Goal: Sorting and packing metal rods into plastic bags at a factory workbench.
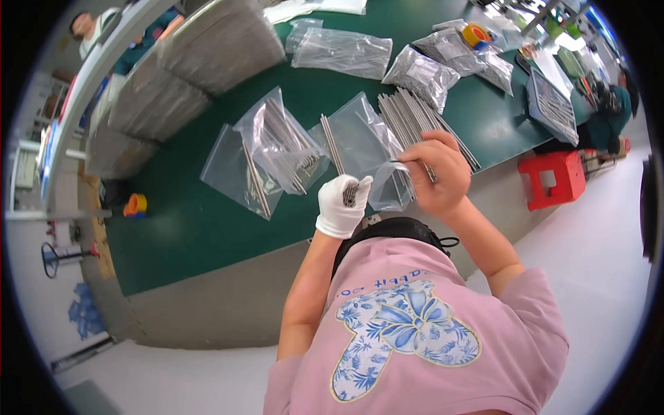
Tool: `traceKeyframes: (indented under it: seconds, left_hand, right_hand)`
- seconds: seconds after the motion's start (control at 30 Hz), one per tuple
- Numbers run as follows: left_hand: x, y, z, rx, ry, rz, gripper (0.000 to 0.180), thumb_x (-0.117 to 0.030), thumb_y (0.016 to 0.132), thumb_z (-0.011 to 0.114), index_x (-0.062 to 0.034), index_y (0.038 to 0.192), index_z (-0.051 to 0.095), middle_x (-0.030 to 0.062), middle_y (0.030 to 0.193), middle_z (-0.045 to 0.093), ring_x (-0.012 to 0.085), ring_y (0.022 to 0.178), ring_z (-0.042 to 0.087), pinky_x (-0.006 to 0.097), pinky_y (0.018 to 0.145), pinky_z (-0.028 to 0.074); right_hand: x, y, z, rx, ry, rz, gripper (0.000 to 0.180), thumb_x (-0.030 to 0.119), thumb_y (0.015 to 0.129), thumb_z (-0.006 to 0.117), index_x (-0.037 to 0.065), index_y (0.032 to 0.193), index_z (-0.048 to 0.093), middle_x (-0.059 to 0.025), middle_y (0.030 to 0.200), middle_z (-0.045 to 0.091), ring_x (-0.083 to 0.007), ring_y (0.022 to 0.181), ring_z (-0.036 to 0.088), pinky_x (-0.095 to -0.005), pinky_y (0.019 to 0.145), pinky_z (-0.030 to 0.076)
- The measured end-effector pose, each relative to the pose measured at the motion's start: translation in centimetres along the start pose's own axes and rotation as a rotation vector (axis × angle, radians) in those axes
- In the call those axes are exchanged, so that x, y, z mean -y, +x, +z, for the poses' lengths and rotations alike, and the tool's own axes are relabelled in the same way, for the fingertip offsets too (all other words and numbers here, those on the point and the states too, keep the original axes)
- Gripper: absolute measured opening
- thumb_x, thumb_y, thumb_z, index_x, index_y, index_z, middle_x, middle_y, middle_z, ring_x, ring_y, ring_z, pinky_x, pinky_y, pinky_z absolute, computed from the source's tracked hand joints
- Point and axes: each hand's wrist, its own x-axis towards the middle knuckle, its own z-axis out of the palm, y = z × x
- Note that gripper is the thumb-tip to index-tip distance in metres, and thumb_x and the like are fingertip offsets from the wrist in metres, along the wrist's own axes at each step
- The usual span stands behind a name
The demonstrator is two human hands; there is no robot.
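Note:
My left hand, in a white glove, is closed around a bundle of thin metal rods whose ends show at the fingers. My bare right hand pinches the mouth of a clear plastic bag just right of the glove. Beyond and beside it, many loose metal rods lie in a row on the green table. Left of the glove, one clear bag holds several rods, and another bag lies flat with a few rods on or in it. Some rods stretch away just beyond my gloved hand.
Filled bags of small grey parts, folded clear bags and a tape roll lie at the back. Wrapped grey stacks rise at left. A blue tray and red stool are right. Other people are at both sides.

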Motion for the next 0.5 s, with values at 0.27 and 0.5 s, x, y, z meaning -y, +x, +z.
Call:
traceKeyframes:
  seconds: [0.27,0.5]
  left_hand:
    - [0.1,5.6,3.5,0.740,0.128,0.568,0.028,-0.023,0.068,0.064,-0.0111,0.049,0.047,0.0098,0.049,0.048,0.0273,0.045,0.051,0.036,0.042,0.039]
    - [9.5,5.4,5.0,1.371,0.457,0.883,0.021,-0.025,0.072,0.056,-0.0122,0.056,0.051,0.0064,0.055,0.054,0.0262,0.052,0.056,0.038,0.048,0.044]
  right_hand:
    - [-0.8,-10.5,-7.8,-0.081,-0.318,0.458,0.011,-0.006,0.066,0.060,0.003,0.072,0.058,-0.0060,0.068,0.059,-0.0216,0.063,0.055,-0.0304,0.064,0.043]
    - [2.5,-17.6,-9.5,-0.165,-0.517,0.776,0.006,-0.003,0.072,0.058,0.003,0.075,0.057,-0.0066,0.068,0.059,-0.0208,0.062,0.055,-0.0289,0.062,0.042]
